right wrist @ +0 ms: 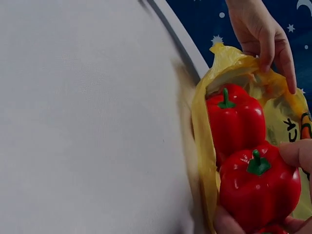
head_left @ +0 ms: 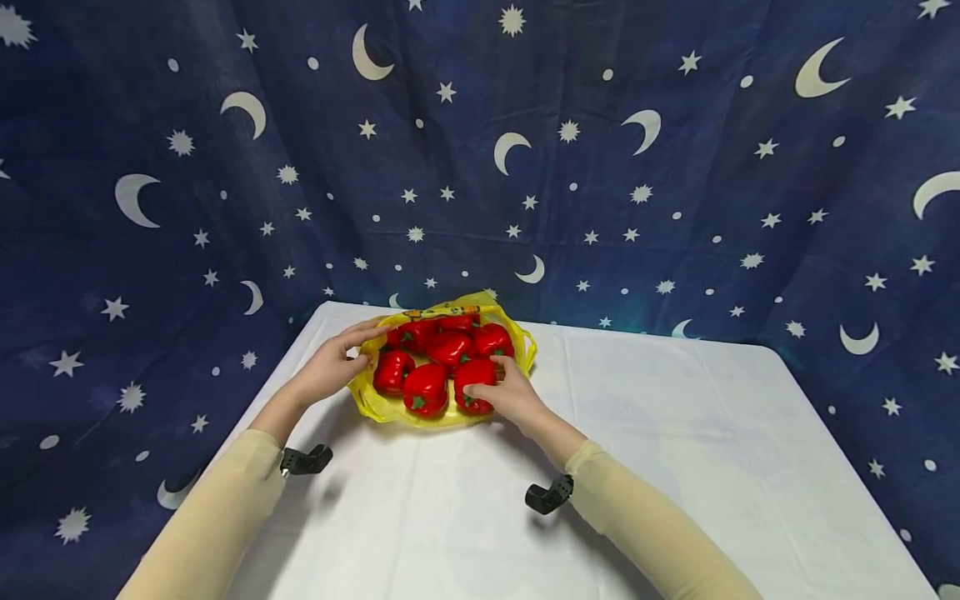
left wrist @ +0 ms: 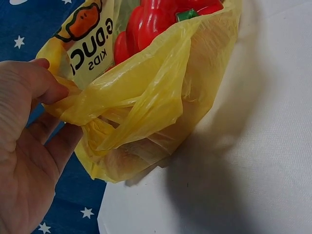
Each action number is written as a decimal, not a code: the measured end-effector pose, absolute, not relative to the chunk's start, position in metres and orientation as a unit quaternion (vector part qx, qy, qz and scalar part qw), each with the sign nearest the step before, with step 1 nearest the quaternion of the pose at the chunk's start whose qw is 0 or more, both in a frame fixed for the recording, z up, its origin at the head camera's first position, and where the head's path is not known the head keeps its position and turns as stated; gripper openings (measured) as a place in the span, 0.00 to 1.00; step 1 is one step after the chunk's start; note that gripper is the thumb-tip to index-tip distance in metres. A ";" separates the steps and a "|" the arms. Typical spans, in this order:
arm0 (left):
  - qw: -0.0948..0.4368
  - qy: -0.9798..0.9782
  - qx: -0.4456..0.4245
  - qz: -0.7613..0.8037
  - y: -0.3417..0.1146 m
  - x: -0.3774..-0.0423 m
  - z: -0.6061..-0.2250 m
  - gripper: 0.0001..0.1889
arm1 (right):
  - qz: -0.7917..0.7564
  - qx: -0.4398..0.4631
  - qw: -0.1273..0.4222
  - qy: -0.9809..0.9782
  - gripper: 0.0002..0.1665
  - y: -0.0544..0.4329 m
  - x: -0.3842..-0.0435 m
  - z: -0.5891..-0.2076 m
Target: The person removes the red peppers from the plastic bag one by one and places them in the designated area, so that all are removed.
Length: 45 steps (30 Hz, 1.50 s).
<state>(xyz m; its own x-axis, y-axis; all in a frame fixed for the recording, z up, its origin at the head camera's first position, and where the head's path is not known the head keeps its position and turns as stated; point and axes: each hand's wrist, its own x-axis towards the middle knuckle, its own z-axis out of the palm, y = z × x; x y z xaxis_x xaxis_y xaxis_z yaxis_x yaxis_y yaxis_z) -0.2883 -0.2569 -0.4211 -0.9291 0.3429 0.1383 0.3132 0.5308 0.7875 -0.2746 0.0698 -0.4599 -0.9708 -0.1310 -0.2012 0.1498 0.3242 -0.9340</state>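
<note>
A yellow plastic bag (head_left: 369, 406) lies spread at the far edge of the table, its mouth facing up. Inside sit several glossy red bell peppers (head_left: 426, 388) with green stems. My left hand (head_left: 330, 367) pinches the bag's left rim between thumb and fingers; in the left wrist view the film (left wrist: 146, 87) bunches up there. At the bag's right front, my right hand (head_left: 519, 400) grips one bell pepper (right wrist: 261, 185), thumb on one side and fingertips (right wrist: 227, 222) on the other. That pepper is still among the others, within the bag's rim.
A white cloth (head_left: 675, 467) covers the table. Behind it hangs a dark blue curtain (head_left: 465, 125) with moons and stars, close to the bag's far side. Dark bands (head_left: 306, 460) are worn at both wrists over cream sleeves (head_left: 217, 517).
</note>
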 end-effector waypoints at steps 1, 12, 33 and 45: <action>0.014 0.875 0.189 0.445 -0.257 -0.288 -0.421 0.28 | -0.589 0.005 0.123 0.799 0.54 0.071 -0.274 -0.458; 0.002 0.878 0.195 0.436 -0.261 -0.280 -0.419 0.29 | -0.629 -0.024 0.126 0.767 0.52 0.120 -0.268 -0.440; -0.001 0.880 0.191 0.436 -0.253 -0.284 -0.420 0.30 | -0.618 -0.018 0.104 0.779 0.55 0.253 -0.307 -0.438; 0.014 0.873 0.191 0.448 -0.251 -0.283 -0.418 0.30 | -0.583 0.029 0.137 0.800 0.55 0.272 -0.338 -0.448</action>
